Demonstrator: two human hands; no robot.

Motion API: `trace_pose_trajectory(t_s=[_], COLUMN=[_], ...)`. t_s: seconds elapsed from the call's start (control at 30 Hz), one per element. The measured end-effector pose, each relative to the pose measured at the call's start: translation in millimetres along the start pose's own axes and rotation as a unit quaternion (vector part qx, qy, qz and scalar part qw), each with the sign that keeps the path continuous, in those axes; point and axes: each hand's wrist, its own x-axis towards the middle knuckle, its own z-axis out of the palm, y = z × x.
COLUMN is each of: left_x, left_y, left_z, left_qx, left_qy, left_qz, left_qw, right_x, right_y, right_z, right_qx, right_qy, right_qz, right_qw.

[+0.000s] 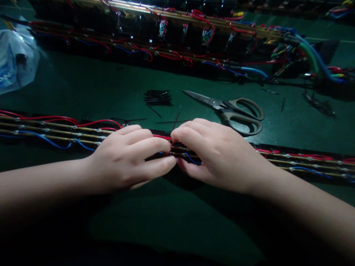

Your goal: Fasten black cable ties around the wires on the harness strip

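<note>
A long assembly of brass rails [85, 139] with red and blue wires runs across the table under both my hands. My left hand [133, 155] grips it near the middle, fingers bent over the rails and thumb along the near side. Close beside it, my right hand [219, 151] is closed in a pinch over the same part. A thin black cable tie [177, 116] sticks up at its fingertips; the exact grip there is partly hidden. A red wire [162, 137] passes between the hands. Beyond them lies a pile of black cable ties [158, 98].
Scissors [222, 105] with grey-and-black handles lie just past my right hand. Larger wired assemblies [177, 37] stretch along the back, with thick blue and green cables [313, 55] at right. A plastic bag [18, 59] sits at far left. Black scraps [318, 105] lie at right.
</note>
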Motion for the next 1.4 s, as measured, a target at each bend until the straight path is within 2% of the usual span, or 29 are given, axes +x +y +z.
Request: trace_pose_trajectory(t_s=[0.43,1.4], left_x=[4.1,2.2], left_y=[-1.7,-3.1], left_z=[-2.9,-3.3], left_qx=[0.013,-0.002], left_qy=[-0.003,0.010], left_qz=[0.024,0.026], left_qw=[1.000,1.000], right_x=[0.9,-0.2], right_y=[0.2,0.3], right_z=[0.6,1.4], right_qx=[0.004,-0.010], right_qy=[0.006,0.011], right_qz=[-0.006,-0.013], right_qw=[1.000,1.000])
